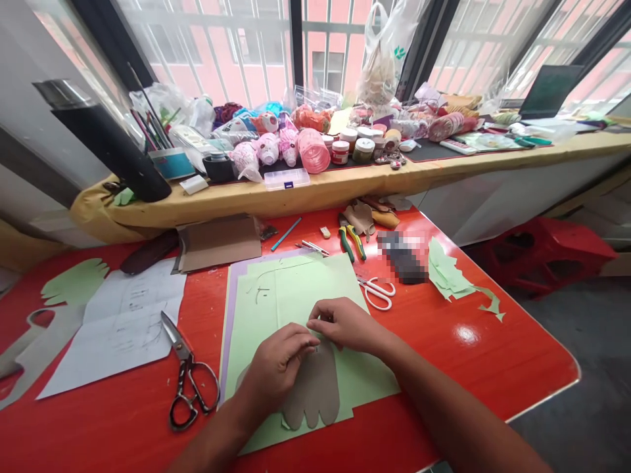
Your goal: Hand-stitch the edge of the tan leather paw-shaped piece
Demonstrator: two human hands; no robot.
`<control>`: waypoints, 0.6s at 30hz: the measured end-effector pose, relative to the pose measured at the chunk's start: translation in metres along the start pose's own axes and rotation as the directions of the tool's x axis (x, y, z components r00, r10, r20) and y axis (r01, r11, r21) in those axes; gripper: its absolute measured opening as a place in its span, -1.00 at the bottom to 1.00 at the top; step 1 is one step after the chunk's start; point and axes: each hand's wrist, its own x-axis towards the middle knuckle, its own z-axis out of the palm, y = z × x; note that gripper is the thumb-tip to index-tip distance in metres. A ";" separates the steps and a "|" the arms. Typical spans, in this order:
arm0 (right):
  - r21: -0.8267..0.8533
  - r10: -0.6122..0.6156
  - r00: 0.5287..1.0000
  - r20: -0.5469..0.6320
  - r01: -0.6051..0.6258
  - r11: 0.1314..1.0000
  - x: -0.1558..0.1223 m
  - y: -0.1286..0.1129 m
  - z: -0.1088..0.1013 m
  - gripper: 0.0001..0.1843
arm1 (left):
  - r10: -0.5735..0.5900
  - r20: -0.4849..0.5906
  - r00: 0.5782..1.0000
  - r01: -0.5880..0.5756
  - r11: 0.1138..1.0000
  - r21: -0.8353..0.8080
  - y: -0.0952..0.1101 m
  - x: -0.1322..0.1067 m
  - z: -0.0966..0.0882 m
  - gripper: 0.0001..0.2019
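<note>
A grey-brown cutout [315, 387] with a lobed lower edge lies on light green paper [290, 289]. My left hand [283, 358] rests over the cutout's left part, its fingers curled together near the top. Close beside it, my right hand [340, 318] bends over the upper edge, thumb against the forefinger. Whatever the fingertips pinch, if anything, is hidden. Black-handled scissors [187, 381] lie to the left with blades parted. White-handled scissors [377, 292] are just beyond my right hand, partly off the paper.
Farther back on the red table [468, 368] are pliers [351, 242], a blue pen [286, 234], cardboard [219, 244] and a pixelated dark object [404, 256]. Green scraps [448, 272] lie right; a drawn-on white sheet [128, 315] lies left. Jars and crafts crowd the ledge [221, 203].
</note>
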 end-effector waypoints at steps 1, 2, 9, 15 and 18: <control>-0.011 -0.007 0.999 -0.044 0.006 1.000 0.001 -0.002 -0.002 -0.83 | 0.005 0.001 1.000 -0.005 1.000 -0.003 0.000 0.000 0.000 -0.76; -0.028 -0.012 0.996 -0.091 0.010 1.000 0.003 -0.004 -0.005 -0.82 | 0.011 -0.001 1.000 -0.011 1.000 -0.005 0.000 0.000 0.000 -0.75; -0.216 -0.037 0.915 -0.402 -0.055 0.975 0.023 -0.004 -0.060 -0.74 | 0.026 -0.016 1.000 -0.027 0.999 -0.039 -0.003 0.001 0.001 -0.76; -0.403 0.051 0.801 -0.596 -0.353 0.844 0.049 0.008 -0.115 -0.47 | 0.036 -0.035 0.999 -0.038 0.997 -0.065 -0.006 0.000 0.003 -0.75; -0.486 0.099 0.804 -0.587 -0.447 0.751 0.066 0.011 -0.123 -0.33 | 0.077 -0.052 0.996 -0.080 0.995 -0.054 -0.009 0.000 0.004 -0.75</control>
